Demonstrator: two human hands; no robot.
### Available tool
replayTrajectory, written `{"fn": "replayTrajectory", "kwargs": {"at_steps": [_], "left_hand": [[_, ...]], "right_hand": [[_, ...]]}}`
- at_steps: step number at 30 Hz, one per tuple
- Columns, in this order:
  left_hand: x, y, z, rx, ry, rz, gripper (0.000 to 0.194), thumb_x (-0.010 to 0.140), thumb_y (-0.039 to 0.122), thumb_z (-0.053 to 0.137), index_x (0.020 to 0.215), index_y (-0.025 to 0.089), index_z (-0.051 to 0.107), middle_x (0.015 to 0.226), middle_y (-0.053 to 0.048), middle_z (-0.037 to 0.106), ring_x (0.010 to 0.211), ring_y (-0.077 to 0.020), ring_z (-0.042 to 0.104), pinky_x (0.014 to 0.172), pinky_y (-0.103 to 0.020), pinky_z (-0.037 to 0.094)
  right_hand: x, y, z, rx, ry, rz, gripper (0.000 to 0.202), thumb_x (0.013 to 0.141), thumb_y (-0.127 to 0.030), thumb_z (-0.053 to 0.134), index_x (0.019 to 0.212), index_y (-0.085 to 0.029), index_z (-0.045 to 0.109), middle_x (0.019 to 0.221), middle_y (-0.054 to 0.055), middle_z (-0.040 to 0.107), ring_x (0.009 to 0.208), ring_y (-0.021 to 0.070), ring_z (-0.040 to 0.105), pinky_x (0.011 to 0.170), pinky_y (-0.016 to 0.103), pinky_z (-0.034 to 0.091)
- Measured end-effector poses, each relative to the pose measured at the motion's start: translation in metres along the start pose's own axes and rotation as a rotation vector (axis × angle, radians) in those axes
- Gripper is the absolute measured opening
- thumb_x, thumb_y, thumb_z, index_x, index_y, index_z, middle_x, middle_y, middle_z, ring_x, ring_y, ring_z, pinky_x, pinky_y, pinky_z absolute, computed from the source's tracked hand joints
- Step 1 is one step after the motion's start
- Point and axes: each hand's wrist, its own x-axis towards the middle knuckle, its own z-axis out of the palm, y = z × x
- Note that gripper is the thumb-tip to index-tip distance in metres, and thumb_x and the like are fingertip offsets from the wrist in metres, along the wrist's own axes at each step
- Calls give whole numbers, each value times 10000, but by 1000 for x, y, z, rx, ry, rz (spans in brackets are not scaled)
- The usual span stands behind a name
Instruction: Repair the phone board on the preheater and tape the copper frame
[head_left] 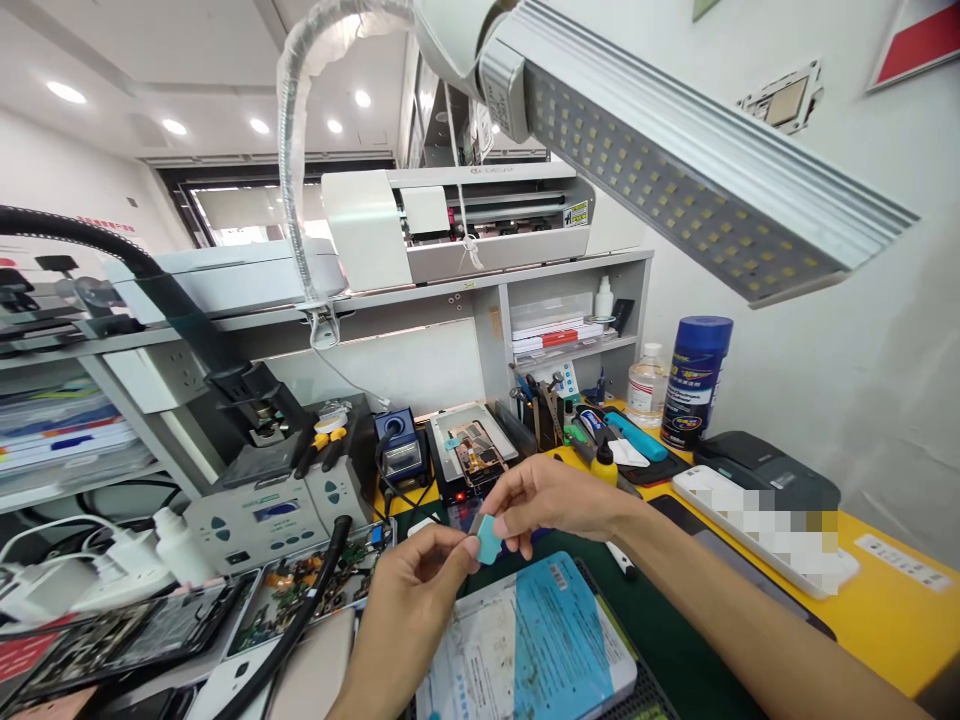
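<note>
Between my two hands is a small flat teal piece (489, 541), lit from above; its exact kind I cannot make out. Thumb and forefinger of my left hand (421, 588) pinch its left edge. My right hand (553, 497) comes in from the right, its thumb and fingers closed on the piece's right side. Below them lies a white and blue box (551, 640) with a barcode label and dark smudges. Just beyond the hands, an opened phone (474, 455) with its inside showing rests on a flat silver-topped device (448, 425).
A lamp (675, 170) hangs overhead at the right. Along the left stand a grey control unit (281, 515), a black hose (300, 620) and a tray of circuit boards (304, 590). A blue spray can (696, 385), a clear bottle (646, 385) and a white case (765, 530) line the right.
</note>
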Motion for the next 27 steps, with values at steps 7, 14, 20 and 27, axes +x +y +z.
{"fn": "replayTrajectory", "kwargs": {"at_steps": [7,14,20,27], "left_hand": [[-3,-10,-17,766,333,1090,260,838,78,649,1081,162,686,1004,-54,748,788,-159,677,682,-273,512],[-3,-24,-24,958,311,1267,339,749,5,694,1081,69,670,1139,-139,720,851,-208,669,705,-346,516],[-2,-19,-23,989,311,1206,296,795,0,650,1072,102,646,1052,-95,744,854,-177,679,747,-320,525],[2,-12,-22,865,414,1135,198,825,49,670,996,129,612,878,-49,726,760,-131,671,706,-253,504]], "right_hand": [[0,-3,-1,133,-56,168,392,800,-443,749,883,-62,703,725,76,685,569,132,651,468,218,528],[-1,-4,1,125,-95,163,245,707,-256,828,812,-70,709,615,43,673,533,124,643,454,200,536],[-2,-7,5,63,-41,172,267,669,-294,843,768,-97,692,584,21,653,515,121,629,450,200,521],[4,-2,-31,-223,577,36,167,768,-265,720,787,-99,714,561,44,639,492,118,593,405,186,466]]}}
